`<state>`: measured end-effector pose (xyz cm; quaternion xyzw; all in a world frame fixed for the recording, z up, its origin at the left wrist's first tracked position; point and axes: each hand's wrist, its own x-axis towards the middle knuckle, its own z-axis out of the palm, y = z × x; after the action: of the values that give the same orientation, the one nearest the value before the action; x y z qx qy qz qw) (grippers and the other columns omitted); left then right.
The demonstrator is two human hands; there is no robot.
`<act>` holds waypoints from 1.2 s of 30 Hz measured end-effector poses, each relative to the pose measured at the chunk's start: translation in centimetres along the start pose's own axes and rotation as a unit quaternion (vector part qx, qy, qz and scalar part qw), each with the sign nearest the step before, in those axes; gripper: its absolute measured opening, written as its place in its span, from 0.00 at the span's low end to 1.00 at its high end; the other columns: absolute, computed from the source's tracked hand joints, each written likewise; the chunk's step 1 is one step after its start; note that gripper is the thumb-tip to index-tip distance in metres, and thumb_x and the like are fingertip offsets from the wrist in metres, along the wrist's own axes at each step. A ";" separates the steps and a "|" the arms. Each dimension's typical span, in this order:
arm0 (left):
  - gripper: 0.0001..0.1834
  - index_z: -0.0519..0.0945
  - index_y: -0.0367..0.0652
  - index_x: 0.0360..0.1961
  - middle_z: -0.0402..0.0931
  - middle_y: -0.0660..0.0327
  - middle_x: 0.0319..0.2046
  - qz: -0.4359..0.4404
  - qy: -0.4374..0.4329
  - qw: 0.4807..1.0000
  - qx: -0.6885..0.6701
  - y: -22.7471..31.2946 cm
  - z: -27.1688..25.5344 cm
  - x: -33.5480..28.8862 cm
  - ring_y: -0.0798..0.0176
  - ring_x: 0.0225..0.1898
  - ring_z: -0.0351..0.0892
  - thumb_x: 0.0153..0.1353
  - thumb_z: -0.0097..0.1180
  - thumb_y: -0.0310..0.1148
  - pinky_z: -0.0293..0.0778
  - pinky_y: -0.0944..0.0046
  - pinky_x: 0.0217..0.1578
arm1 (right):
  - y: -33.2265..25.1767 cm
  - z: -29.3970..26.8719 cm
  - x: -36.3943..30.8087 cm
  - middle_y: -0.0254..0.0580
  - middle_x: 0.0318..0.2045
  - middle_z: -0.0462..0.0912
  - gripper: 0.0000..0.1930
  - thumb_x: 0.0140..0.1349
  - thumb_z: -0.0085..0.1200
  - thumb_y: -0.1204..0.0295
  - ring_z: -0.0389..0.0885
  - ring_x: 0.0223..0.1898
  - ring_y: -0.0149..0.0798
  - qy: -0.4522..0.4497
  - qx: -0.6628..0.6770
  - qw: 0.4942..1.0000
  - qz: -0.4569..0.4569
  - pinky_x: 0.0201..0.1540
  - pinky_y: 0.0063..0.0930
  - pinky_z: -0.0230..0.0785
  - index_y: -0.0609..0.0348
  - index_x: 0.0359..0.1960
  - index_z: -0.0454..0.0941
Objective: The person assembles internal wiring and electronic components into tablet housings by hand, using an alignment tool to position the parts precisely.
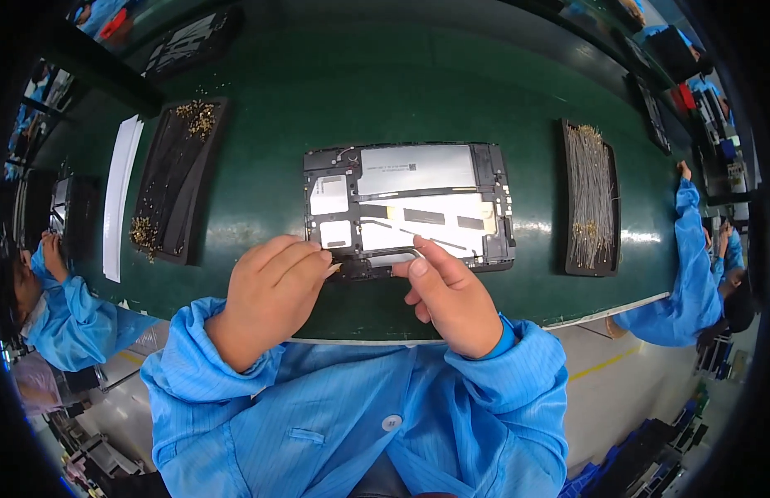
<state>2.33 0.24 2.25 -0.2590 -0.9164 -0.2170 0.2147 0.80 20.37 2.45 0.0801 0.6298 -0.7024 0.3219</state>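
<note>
Two hands (360,295), opened tablet (408,206) just beyond grip

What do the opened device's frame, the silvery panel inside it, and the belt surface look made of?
Frame: matte black, probably moulded plastic. Silvery panel: seemingly foil or sheet metal, a dull grey sheen. Belt surface: dark green, likely rubbery or vinyl, showing soft glare.

A long green bench (451,91) is curving across the middle of the frame, overhead light glaring off its surface at centre right. A pale grey floor (617,398) with a yellow line (605,363) is showing at lower right. Blue-coated co-workers are sitting at the left (65,319) and right (692,274) edges.
</note>
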 end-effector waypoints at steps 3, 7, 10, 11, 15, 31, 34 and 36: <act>0.13 0.72 0.40 0.27 0.71 0.60 0.26 0.001 -0.004 1.000 -0.006 0.1 -0.2 -0.2 0.60 0.28 0.71 0.35 0.57 0.24 0.68 0.66 0.24 | -0.1 -0.3 0.2 0.39 0.34 0.73 0.20 0.56 0.42 0.61 0.65 0.26 0.26 0.009 0.015 1.000 0.026 0.25 0.17 0.61 0.64 0.44 0.64; 0.13 0.72 0.39 0.27 0.71 0.60 0.25 -0.018 -0.012 0.999 -0.025 0.2 0.3 -0.8 0.59 0.27 0.71 0.36 0.57 0.24 0.68 0.66 0.24 | 0.6 -0.7 0.1 0.34 0.32 0.73 0.18 0.55 0.43 0.61 0.65 0.27 0.24 0.017 0.033 0.997 0.062 0.27 0.15 0.60 0.63 0.39 0.68; 0.15 0.71 0.37 0.28 0.71 0.57 0.27 -0.050 -0.055 0.994 -0.078 0.9 0.6 -1.3 0.55 0.29 0.71 0.34 0.57 0.20 0.69 0.62 0.29 | 0.9 -0.9 0.2 0.34 0.32 0.73 0.17 0.55 0.43 0.62 0.64 0.26 0.24 0.032 0.039 0.994 0.102 0.27 0.15 0.60 0.63 0.39 0.68; 0.15 0.71 0.37 0.28 0.71 0.57 0.27 -0.056 -0.055 0.994 -0.076 0.9 0.7 -1.4 0.55 0.29 0.71 0.34 0.57 0.20 0.69 0.62 0.29 | 1.0 -1.0 0.2 0.34 0.32 0.73 0.17 0.55 0.43 0.62 0.64 0.26 0.24 0.028 0.037 0.993 0.105 0.27 0.15 0.60 0.63 0.39 0.68; 0.11 0.73 0.39 0.26 0.71 0.61 0.24 -0.057 -0.027 0.997 -0.044 1.5 0.9 -1.5 0.61 0.25 0.70 0.37 0.56 0.25 0.67 0.66 0.22 | 1.6 -1.2 0.0 0.35 0.32 0.73 0.15 0.54 0.43 0.63 0.64 0.26 0.24 0.012 0.039 0.992 0.118 0.26 0.15 0.60 0.62 0.37 0.68; 0.11 0.73 0.41 0.27 0.70 0.62 0.27 -0.112 -0.027 0.993 0.007 3.8 4.8 -1.4 0.59 0.35 0.67 0.37 0.56 0.25 0.63 0.63 0.33 | 1.9 0.1 1.2 0.43 0.33 0.73 0.17 0.58 0.40 0.65 0.67 0.28 0.27 0.109 0.125 0.974 -0.153 0.31 0.19 0.62 0.65 0.43 0.60; 0.11 0.74 0.41 0.27 0.70 0.62 0.27 -0.115 -0.043 0.992 0.000 3.8 4.8 -1.2 0.59 0.35 0.67 0.38 0.56 0.25 0.63 0.63 0.34 | 3.3 0.0 1.8 0.44 0.32 0.74 0.17 0.59 0.38 0.64 0.68 0.30 0.28 0.137 0.036 0.940 -0.309 0.34 0.20 0.62 0.63 0.44 0.59; 0.11 0.74 0.41 0.27 0.70 0.62 0.28 -0.114 -0.043 0.993 -0.001 3.7 4.8 -1.2 0.59 0.35 0.67 0.38 0.56 0.25 0.63 0.63 0.34 | 3.6 0.2 2.0 0.45 0.32 0.74 0.16 0.59 0.37 0.65 0.69 0.31 0.30 0.149 0.000 0.926 -0.348 0.38 0.22 0.62 0.62 0.44 0.58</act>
<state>4.04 5.09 -1.16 -0.1624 -0.9480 -0.2298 0.1488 1.23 19.51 -1.56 -0.0399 0.6584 -0.7505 -0.0402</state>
